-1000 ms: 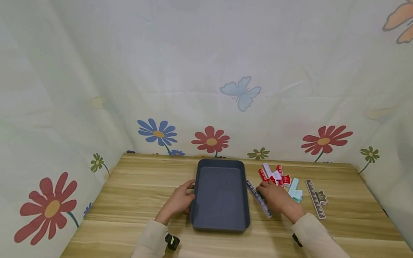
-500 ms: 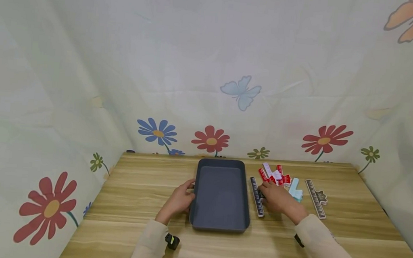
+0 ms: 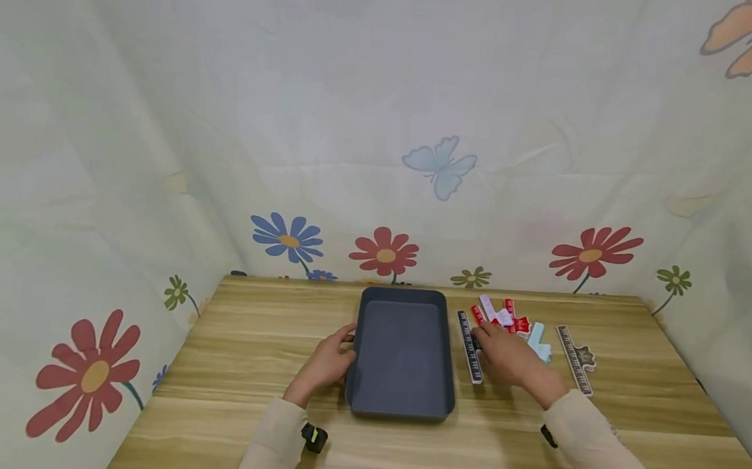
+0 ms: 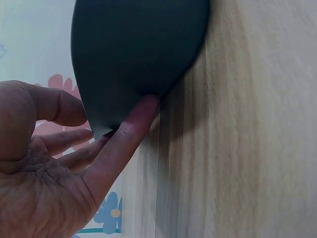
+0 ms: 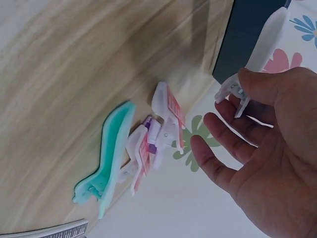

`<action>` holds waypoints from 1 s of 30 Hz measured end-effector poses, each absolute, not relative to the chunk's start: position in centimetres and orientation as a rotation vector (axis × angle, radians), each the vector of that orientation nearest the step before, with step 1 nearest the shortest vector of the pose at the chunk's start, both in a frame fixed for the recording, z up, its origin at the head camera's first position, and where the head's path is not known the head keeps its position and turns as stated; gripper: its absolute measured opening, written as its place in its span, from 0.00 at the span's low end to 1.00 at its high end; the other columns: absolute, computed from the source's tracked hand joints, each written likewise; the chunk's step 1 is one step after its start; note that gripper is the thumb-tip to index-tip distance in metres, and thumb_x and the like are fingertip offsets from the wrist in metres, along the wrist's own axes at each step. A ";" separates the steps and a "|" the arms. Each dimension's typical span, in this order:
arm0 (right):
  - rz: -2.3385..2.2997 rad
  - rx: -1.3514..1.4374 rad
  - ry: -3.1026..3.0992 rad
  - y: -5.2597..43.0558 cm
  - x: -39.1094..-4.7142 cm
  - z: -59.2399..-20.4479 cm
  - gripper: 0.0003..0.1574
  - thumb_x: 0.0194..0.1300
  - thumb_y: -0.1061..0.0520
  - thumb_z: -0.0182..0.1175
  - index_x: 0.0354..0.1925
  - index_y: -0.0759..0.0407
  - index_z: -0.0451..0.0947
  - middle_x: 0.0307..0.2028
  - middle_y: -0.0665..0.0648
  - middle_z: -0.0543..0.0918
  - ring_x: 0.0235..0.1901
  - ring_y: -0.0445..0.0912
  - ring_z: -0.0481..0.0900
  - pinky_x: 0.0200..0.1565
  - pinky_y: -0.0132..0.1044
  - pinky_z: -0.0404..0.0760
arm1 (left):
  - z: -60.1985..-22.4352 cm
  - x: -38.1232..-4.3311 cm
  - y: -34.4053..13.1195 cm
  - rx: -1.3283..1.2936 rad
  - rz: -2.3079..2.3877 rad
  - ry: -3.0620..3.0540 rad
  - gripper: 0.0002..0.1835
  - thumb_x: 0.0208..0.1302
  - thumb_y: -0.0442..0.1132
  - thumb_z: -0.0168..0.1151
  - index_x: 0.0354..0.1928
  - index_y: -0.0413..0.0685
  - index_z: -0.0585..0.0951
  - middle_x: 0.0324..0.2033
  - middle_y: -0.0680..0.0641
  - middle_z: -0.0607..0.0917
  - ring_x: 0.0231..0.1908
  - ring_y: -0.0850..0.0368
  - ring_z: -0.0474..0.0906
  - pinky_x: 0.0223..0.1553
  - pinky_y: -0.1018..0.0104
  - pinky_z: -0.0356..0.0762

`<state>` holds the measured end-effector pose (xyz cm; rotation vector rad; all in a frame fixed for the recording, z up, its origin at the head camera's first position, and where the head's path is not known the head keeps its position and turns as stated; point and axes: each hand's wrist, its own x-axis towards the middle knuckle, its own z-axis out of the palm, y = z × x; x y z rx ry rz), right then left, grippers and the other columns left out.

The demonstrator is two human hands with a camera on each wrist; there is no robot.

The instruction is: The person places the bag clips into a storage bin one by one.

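A dark grey rectangular tray (image 3: 406, 362) lies on the wooden table in the middle of the head view. My left hand (image 3: 326, 363) is at its left side; in the left wrist view its mostly straight fingers touch the tray's outer wall (image 4: 133, 49). To the right of the tray, my right hand (image 3: 508, 355) pinches the grip of a long clip (image 3: 470, 347) with a black-and-white piano-key pattern. The right wrist view shows that clip's white back (image 5: 265, 42) and spring between thumb and fingers, with the other fingers loosely spread.
Behind the right hand lie red clips (image 3: 518, 325), a lilac clip (image 3: 499, 312) and a mint clip (image 3: 538, 343). A second piano-key clip (image 3: 576, 361) lies farther right. A flower-printed curtain (image 3: 329, 150) hangs at the table's back edge.
The right hand has turned the piano-key clip from slanted to nearly parallel with the tray's side, then shifted it slightly away from the body. The left hand and tray stay put.
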<state>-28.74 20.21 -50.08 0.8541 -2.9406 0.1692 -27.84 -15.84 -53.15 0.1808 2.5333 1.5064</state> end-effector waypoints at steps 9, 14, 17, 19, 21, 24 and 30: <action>0.137 0.850 -2.899 20.0 -28.6 -49.0 0.27 0.68 0.57 0.60 0.61 0.70 0.70 0.59 0.71 0.75 0.59 0.65 0.74 0.59 0.58 0.76 | -53.1 -27.7 -15.8 0.185 1.508 2.541 0.34 0.65 0.30 0.48 0.74 0.44 0.60 0.64 0.32 0.73 0.45 0.46 0.82 0.18 0.57 0.82; 0.133 0.848 -2.890 19.6 -28.6 -48.5 0.28 0.69 0.56 0.60 0.62 0.69 0.69 0.60 0.70 0.75 0.59 0.65 0.74 0.58 0.59 0.77 | -53.1 -27.8 -15.7 0.188 1.493 2.553 0.34 0.65 0.30 0.48 0.74 0.44 0.60 0.64 0.32 0.73 0.43 0.47 0.82 0.18 0.57 0.82; 0.151 0.850 -2.877 19.3 -28.7 -48.2 0.28 0.68 0.56 0.60 0.62 0.69 0.69 0.60 0.70 0.75 0.59 0.65 0.75 0.57 0.59 0.77 | -53.1 -27.8 -15.7 0.192 1.497 2.551 0.34 0.65 0.30 0.48 0.74 0.44 0.60 0.63 0.32 0.73 0.44 0.47 0.82 0.17 0.58 0.82; 0.157 0.850 -2.877 19.1 -28.7 -48.0 0.27 0.68 0.56 0.60 0.61 0.68 0.70 0.60 0.70 0.75 0.58 0.65 0.75 0.57 0.59 0.78 | -53.1 -27.8 -15.7 0.189 1.501 2.547 0.34 0.64 0.30 0.48 0.74 0.43 0.60 0.63 0.31 0.73 0.44 0.46 0.82 0.17 0.58 0.82; 0.170 0.847 -2.886 18.9 -28.7 -47.8 0.28 0.68 0.56 0.60 0.61 0.68 0.70 0.60 0.69 0.75 0.58 0.65 0.75 0.56 0.59 0.78 | -53.1 -27.7 -15.8 0.186 1.503 2.545 0.34 0.64 0.29 0.49 0.74 0.43 0.60 0.63 0.31 0.73 0.44 0.45 0.82 0.18 0.58 0.82; 0.181 0.859 -2.875 18.6 -28.7 -47.6 0.26 0.68 0.56 0.60 0.60 0.67 0.71 0.57 0.67 0.76 0.57 0.62 0.76 0.54 0.58 0.79 | -53.1 -27.7 -15.8 0.183 1.504 2.548 0.34 0.64 0.29 0.49 0.74 0.43 0.60 0.63 0.30 0.73 0.44 0.45 0.82 0.18 0.58 0.82; 0.203 0.896 -2.815 17.8 -29.0 -47.1 0.25 0.68 0.56 0.60 0.59 0.67 0.72 0.53 0.64 0.77 0.55 0.59 0.76 0.55 0.54 0.80 | -53.1 -27.6 -15.8 0.198 1.496 2.553 0.34 0.64 0.30 0.49 0.74 0.42 0.60 0.63 0.30 0.73 0.46 0.44 0.82 0.18 0.58 0.82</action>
